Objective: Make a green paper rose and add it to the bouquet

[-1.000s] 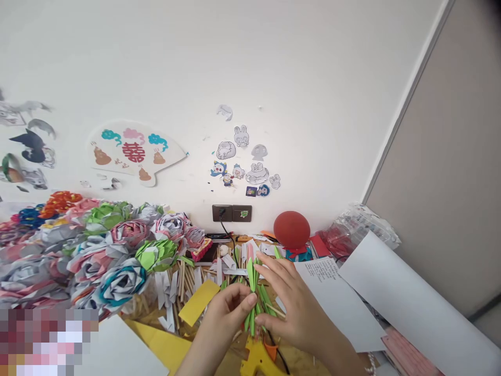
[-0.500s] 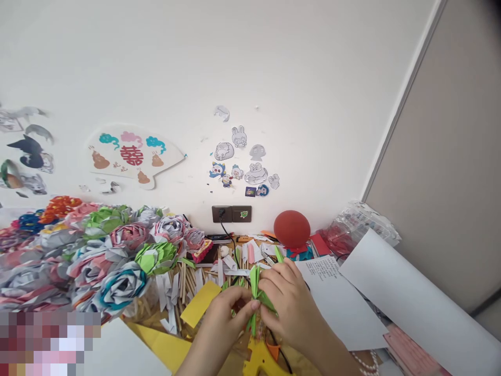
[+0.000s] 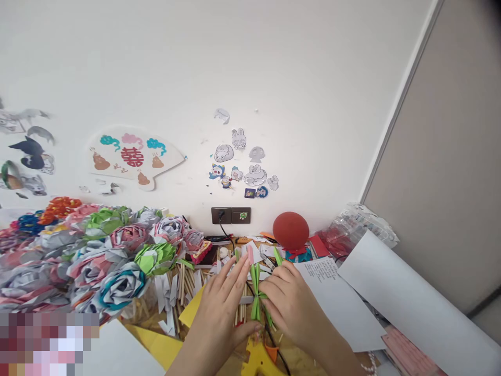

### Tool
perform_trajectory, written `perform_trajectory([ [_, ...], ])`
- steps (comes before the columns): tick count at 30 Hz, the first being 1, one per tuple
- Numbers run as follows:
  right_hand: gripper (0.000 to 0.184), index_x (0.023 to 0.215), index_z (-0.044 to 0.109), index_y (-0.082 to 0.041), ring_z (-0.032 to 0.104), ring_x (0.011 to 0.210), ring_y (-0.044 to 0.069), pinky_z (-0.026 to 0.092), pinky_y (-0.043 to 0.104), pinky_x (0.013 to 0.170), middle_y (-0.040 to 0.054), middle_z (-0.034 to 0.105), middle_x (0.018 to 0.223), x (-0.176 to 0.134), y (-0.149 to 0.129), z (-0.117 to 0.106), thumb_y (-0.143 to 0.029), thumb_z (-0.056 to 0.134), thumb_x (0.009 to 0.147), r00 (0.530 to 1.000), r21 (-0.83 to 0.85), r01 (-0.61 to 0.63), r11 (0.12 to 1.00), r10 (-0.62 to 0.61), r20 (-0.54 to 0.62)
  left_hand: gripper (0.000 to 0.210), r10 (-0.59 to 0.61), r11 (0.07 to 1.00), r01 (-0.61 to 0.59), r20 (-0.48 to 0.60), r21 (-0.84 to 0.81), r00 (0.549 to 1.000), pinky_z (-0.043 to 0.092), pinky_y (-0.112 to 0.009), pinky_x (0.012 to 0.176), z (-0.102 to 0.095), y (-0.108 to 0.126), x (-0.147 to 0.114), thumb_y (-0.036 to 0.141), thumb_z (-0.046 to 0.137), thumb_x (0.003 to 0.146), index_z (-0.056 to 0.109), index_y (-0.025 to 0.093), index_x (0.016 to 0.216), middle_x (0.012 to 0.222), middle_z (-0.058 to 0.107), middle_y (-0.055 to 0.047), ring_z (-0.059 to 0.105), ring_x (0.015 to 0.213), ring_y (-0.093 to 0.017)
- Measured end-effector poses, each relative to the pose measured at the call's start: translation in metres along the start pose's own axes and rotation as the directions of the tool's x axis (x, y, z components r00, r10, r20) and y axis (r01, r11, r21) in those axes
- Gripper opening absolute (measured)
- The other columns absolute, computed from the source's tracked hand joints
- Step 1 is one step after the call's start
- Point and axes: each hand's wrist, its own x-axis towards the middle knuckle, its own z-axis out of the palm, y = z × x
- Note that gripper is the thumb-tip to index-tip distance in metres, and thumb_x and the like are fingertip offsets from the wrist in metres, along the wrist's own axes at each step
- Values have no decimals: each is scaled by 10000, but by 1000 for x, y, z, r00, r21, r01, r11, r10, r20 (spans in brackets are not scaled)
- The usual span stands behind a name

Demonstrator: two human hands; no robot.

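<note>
My right hand [image 3: 287, 297] is closed around folded green paper [image 3: 256, 292]; its narrow pleated pieces meet at a pinched middle and stick out past the fingers. A green tip also rises above the knuckles. My left hand [image 3: 227, 303] is open beside it, fingers stretched forward and thumb apart, holding nothing. Just below both hands lies a yellow glue gun [image 3: 260, 357] with an orange trigger, its lower part cut off by the frame edge. The inner fingers of my right hand are partly hidden.
Folded paper flowers [image 3: 123, 284] are heaped at left. Wooden sticks [image 3: 183, 282] and paper scraps lie behind my hands. A red balloon [image 3: 290, 230] stands by the wall. White sheets [image 3: 336, 303] and a white paper roll [image 3: 418, 292] lie at right. A black cord [image 3: 227, 230] runs from the wall socket.
My left hand has let go of the green paper and opened, its fingers now stretched forward. My right hand keeps hold of the paper in nearly the same place.
</note>
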Motion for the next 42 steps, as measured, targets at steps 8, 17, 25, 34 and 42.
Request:
perform_trajectory([
  [8, 115, 786, 526, -190, 434, 741, 182, 346, 378, 829, 10, 563, 715, 1, 1, -2, -100, 462, 818, 1000, -19, 21, 1000, -21, -3, 668, 89, 988, -79, -68, 134, 994, 329, -435, 982, -2, 1, -1, 82, 463, 720, 339, 199, 1365, 1427, 389, -99, 296, 1319, -300],
  [17, 144, 821, 533, -171, 439, 758, 189, 359, 392, 823, 34, 580, 766, -1, 2, 0, -84, 419, 831, 999, -20, 45, 999, -45, 12, 614, 159, 979, -144, -98, 145, 982, 199, -401, 1032, -2, 15, 5, 37, 413, 719, 419, 183, 1315, 1350, 502, -51, 330, 1309, -249],
  [25, 154, 803, 529, -182, 432, 744, 186, 363, 369, 770, 25, 552, 727, 1, 1, -5, -112, 401, 853, 1000, 12, -5, 1000, 6, -19, 239, 22, 996, 12, -354, 92, 935, 331, -411, 915, 0, 17, 9, 200, 520, 794, 611, 192, 1015, 929, 701, -66, 556, 972, -258],
  [34, 56, 775, 514, -181, 437, 756, 179, 358, 351, 777, 10, 555, 731, 3, 2, 1, -130, 510, 799, 1000, -15, 2, 1000, -2, -3, 236, 82, 997, -81, -237, 15, 968, 332, -408, 903, 4, 17, 8, 74, 400, 830, 582, 174, 940, 865, 690, -34, 554, 906, -222],
  [42, 137, 778, 535, -183, 455, 708, 178, 365, 357, 770, 8, 590, 702, 5, 1, 1, -59, 479, 801, 1000, -72, 16, 997, -18, -22, 213, 101, 994, -91, -163, 67, 982, 380, -386, 810, 6, 9, 7, 59, 440, 815, 572, 193, 914, 732, 671, -13, 557, 712, -192],
])
